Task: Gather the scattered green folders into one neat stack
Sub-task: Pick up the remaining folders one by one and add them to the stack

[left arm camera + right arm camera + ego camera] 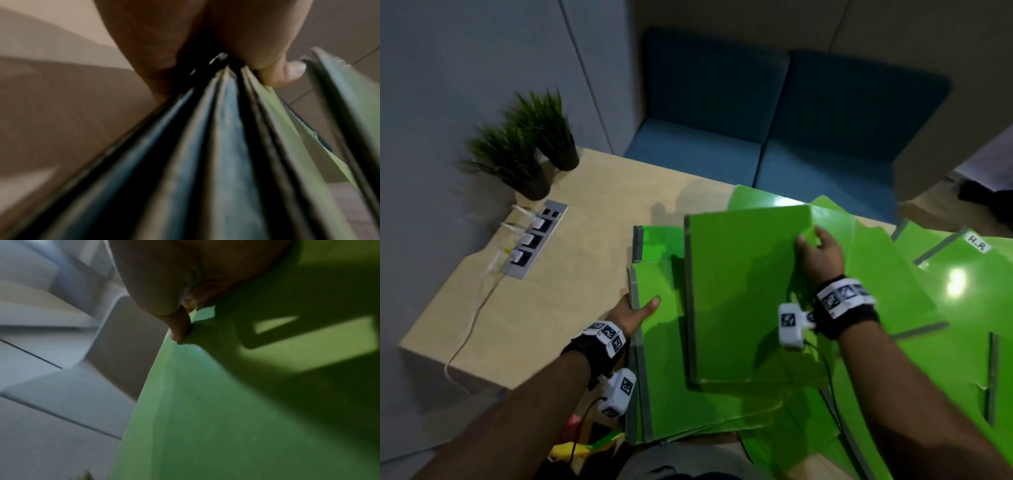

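A rough stack of green folders [671, 359] with grey spines lies at the table's near edge. My left hand [635, 313] grips the stack's spine side, thumb on top and fingers underneath; the left wrist view shows the grey spines [222, 146] fanned below the thumb [283, 76]. My right hand [818, 253] pinches the right edge of one green folder [743, 291], held a little above the stack. In the right wrist view that folder [205, 402] fills the lower right below my hand [179, 327]. More green folders [962, 291] lie scattered to the right, one labelled H.R [978, 242].
Two potted plants [530, 144] stand at the far left corner of the wooden table [571, 274]. A grey socket strip [534, 240] with white plugs and a cable sits left of the folders. A blue sofa [756, 120] is behind the table.
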